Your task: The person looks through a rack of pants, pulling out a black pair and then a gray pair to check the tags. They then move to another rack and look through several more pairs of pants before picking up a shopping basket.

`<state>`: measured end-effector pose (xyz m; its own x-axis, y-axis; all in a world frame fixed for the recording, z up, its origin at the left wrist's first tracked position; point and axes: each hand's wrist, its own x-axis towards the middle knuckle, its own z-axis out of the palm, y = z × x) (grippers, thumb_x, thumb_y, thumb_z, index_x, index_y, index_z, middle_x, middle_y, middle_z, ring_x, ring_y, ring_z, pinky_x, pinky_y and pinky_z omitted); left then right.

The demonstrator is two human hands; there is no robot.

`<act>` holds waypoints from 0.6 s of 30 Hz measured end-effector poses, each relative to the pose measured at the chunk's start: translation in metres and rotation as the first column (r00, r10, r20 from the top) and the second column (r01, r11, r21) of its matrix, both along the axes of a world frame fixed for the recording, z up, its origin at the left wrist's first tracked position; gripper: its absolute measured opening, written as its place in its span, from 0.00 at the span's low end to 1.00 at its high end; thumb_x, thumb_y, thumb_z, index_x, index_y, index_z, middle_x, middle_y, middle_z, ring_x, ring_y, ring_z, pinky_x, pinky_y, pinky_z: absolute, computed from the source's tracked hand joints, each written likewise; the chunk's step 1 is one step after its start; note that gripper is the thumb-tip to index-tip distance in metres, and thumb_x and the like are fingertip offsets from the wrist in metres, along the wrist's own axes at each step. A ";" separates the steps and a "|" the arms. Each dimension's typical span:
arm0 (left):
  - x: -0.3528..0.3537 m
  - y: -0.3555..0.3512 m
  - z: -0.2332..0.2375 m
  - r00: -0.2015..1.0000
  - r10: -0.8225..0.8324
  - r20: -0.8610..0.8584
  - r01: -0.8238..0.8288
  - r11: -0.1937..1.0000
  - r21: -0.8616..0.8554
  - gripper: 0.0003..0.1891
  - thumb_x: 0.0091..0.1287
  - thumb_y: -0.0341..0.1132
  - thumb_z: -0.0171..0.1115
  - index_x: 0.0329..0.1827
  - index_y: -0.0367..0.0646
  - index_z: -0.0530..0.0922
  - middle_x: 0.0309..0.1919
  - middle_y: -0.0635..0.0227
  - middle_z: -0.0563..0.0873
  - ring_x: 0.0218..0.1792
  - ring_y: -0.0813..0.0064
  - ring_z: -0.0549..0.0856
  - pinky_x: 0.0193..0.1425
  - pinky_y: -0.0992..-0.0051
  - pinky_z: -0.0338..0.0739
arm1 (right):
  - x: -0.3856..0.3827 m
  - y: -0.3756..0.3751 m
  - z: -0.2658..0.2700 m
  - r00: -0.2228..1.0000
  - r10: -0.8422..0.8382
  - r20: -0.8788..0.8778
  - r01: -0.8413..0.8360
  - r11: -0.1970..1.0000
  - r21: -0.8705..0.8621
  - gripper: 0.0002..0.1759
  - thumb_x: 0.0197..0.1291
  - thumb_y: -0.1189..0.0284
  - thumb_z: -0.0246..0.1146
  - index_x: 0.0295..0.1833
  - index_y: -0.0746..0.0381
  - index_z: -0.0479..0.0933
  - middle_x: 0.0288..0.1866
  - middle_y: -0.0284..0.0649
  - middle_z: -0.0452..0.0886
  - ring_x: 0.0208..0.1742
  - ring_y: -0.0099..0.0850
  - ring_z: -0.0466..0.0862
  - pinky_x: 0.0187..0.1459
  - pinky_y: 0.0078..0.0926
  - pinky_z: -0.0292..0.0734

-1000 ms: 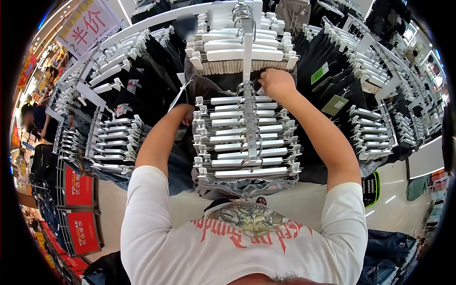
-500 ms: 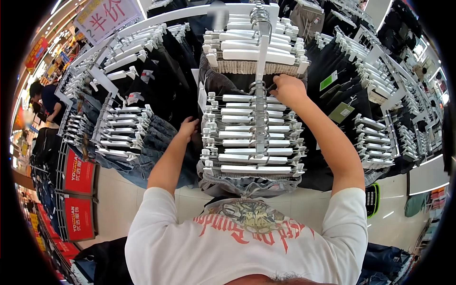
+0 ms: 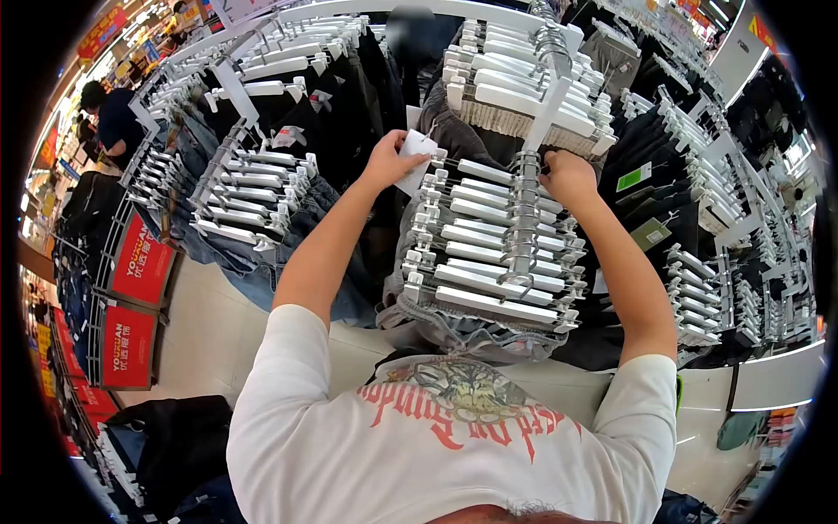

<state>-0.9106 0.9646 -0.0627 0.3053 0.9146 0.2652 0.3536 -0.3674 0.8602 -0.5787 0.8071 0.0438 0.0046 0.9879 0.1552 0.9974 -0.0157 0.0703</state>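
Note:
In the head view, my left hand pinches a white price tag at the left side of the centre rack. Dark grey trousers hang beside that tag. My right hand is curled in the gap between two groups of hangers, just right of the metal rail. Its fingertips are partly hidden, and what they grip cannot be made out. Toward me, several white clip hangers carry grey trousers with a drawstring waist. Behind my right hand, more hangers hold a pair with a ribbed beige waistband.
Racks of jeans stand to the left and racks of dark trousers with green tags to the right. Red sign boards line the floor at left. A person in dark clothing is at the far left.
My left hand has risen from beside the rack and taken hold of the white tag. My right hand stays at the gap between the hangers. The view has turned, shifting the rack rightward.

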 end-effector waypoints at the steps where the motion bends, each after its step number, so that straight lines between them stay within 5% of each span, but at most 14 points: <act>1: -0.001 0.004 -0.004 0.998 0.031 0.049 -0.033 0.999 0.039 0.32 0.51 0.43 0.81 0.54 0.35 0.77 0.43 0.61 0.85 0.41 0.73 0.85 0.46 0.72 0.80 | -0.001 0.000 0.000 1.000 0.002 0.002 -0.002 1.000 0.004 0.18 0.55 0.61 0.71 0.44 0.61 0.79 0.42 0.44 0.82 0.48 0.47 0.83 0.47 0.45 0.78; 6: 0.000 0.017 -0.020 0.991 -0.020 0.135 0.025 0.999 -0.032 0.17 0.57 0.35 0.77 0.43 0.36 0.81 0.36 0.66 0.86 0.35 0.75 0.84 0.43 0.72 0.79 | -0.003 -0.001 -0.001 1.000 0.004 0.015 -0.004 1.000 0.019 0.17 0.55 0.61 0.71 0.43 0.61 0.78 0.41 0.43 0.82 0.47 0.46 0.83 0.47 0.44 0.78; 9: -0.006 0.019 -0.031 0.997 -0.021 0.079 -0.001 0.964 0.266 0.14 0.59 0.36 0.75 0.38 0.36 0.82 0.29 0.67 0.85 0.30 0.76 0.82 0.38 0.72 0.78 | -0.001 0.000 -0.004 1.000 0.010 0.023 -0.011 1.000 0.022 0.17 0.55 0.61 0.71 0.43 0.61 0.78 0.41 0.43 0.81 0.47 0.46 0.83 0.47 0.44 0.78; 12: -0.006 0.020 -0.040 0.984 -0.166 -0.063 0.165 0.986 -0.027 0.11 0.64 0.36 0.71 0.39 0.36 0.83 0.29 0.71 0.86 0.30 0.82 0.82 0.37 0.75 0.77 | -0.003 -0.003 -0.003 0.999 0.015 0.044 -0.017 0.999 0.041 0.16 0.56 0.63 0.70 0.44 0.60 0.78 0.41 0.43 0.81 0.46 0.46 0.83 0.46 0.44 0.78; 18: -0.006 0.011 -0.070 0.988 -0.056 -0.141 0.063 0.997 0.047 0.15 0.65 0.41 0.71 0.37 0.34 0.82 0.24 0.66 0.83 0.26 0.78 0.79 0.32 0.70 0.74 | -0.001 -0.001 -0.008 0.998 0.025 0.055 -0.029 0.997 0.077 0.14 0.54 0.65 0.69 0.43 0.60 0.78 0.41 0.44 0.81 0.46 0.47 0.83 0.45 0.44 0.79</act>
